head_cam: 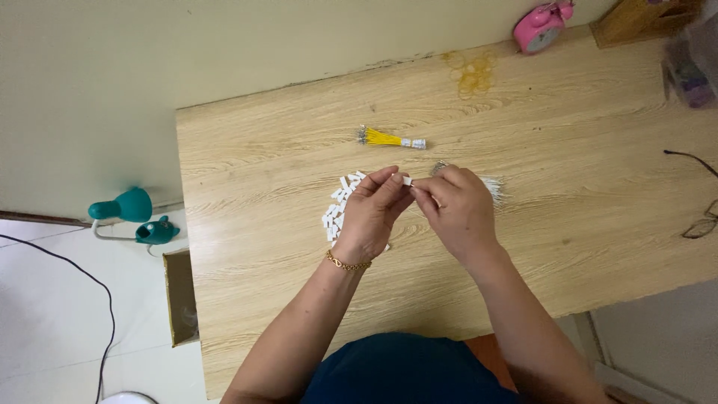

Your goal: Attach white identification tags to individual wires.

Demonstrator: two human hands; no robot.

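Left hand: the left hand [372, 213] is up over the middle of the bench [583, 217], fingers curled in, thumb and forefinger pinched shut on a small white connector [407, 180].
Right hand: the right hand [458, 203] sits right against it, fingertips closed and meeting the connector from the other side (whether it grips a wire there, I cannot tell).
Connector axis: the little white piece lies roughly level between the two hands, long axis running left to right across the view; which end leads is too small to read.
White pile: a heap of loose white connectors [338, 208] lies on the bench just under and beside the left hand, partly covered by it.
Pale wires: a bundle of pale wires [492, 187] pokes out from behind the right hand, ends fanning to the right; most of it is hidden.
Yellow bundle: a yellow wire bundle [389, 138] lies apart, farther back, long axis left to right, metal tips to the left, white band at the right end.
Hard to see: a faint cluster of clear yellowish rubber bands [471, 72] near the back edge; spectacles [699, 224] cut off at the right edge.
Surface: light wood-grain bench, set against a cream wall.
Room: a pink alarm clock [540, 28] at the back, a teal desk lamp [127, 213] off the left edge, white tiled floor below.
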